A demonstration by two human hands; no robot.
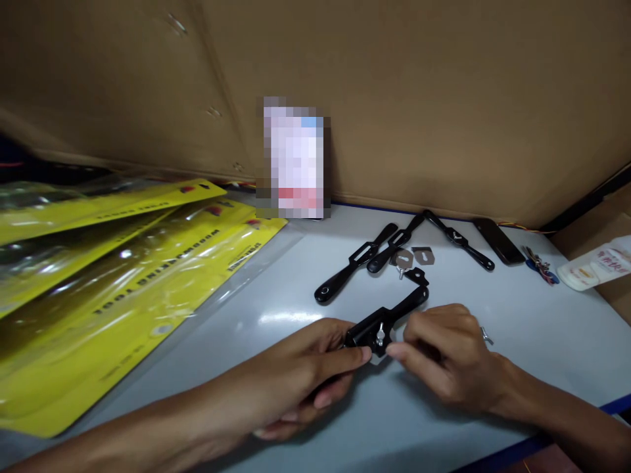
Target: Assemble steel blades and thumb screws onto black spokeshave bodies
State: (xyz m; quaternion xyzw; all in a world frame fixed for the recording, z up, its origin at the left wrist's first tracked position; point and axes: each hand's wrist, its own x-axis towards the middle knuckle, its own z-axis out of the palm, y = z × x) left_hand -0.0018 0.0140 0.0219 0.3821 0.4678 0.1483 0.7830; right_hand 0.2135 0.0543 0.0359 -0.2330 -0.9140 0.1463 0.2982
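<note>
My left hand [315, 368] is wrapped around a black spokeshave [365, 328], its thumb pressing near the middle. A silver wing screw [380, 334] stands on the tool's black plate, and one handle points away to the upper right. Close at the right is my right hand [444, 358], closed with curled fingers. Its thumb tip reaches the plate's edge; whatever lies inside the fingers is hidden. Beyond the hands lie black spokeshave bodies [345, 276], another with a screw in its middle [456, 238], steel blades [422, 255] and a loose black plate [417, 275].
Yellow blister packs [148, 315] overlap on the left side of the grey table [276, 295]. A blurred-out upright item [298, 164] leans on the cardboard wall [419, 98]. Farther right are a phone [497, 241], keys [539, 266], a white bottle [586, 270] and a loose wing screw [487, 336].
</note>
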